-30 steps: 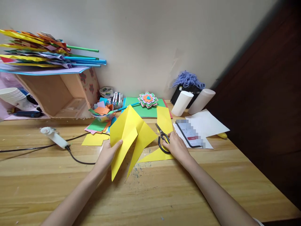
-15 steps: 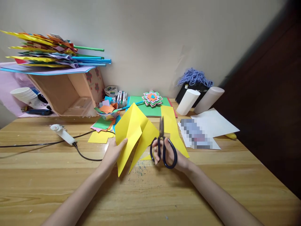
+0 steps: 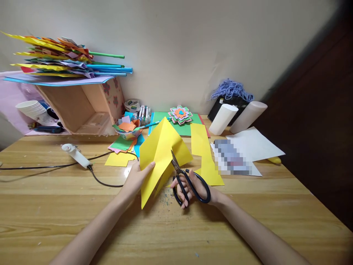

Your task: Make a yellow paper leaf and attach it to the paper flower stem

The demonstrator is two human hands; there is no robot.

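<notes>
A folded yellow paper (image 3: pixel 160 147) with a pointed top and creases is held up above the table. My left hand (image 3: pixel 139 178) pinches its lower left part, thumb on the front face. In my right hand (image 3: pixel 193 187) are black-handled scissors (image 3: pixel 176 163), fingers through the loops. Their blades point up and left, with the tips at the edge of the paper's front flap. Whether the blades are parted is too small to tell. Yellow paper strips (image 3: pixel 209 169) lie on the table just behind my right hand.
Behind are a bowl of paper scraps (image 3: pixel 128 129), a layered paper flower (image 3: pixel 180 115) and green sheets (image 3: pixel 193 129). A white glue gun (image 3: pixel 75 155) with its cable lies left. White rolls (image 3: pixel 223 119) and white paper (image 3: pixel 255 143) are right. A pink box (image 3: pixel 88 106) stands back left.
The scissors have tilted left, and their tips have come to the front flap of the yellow paper. My left hand and the paper have shifted slightly right in view.
</notes>
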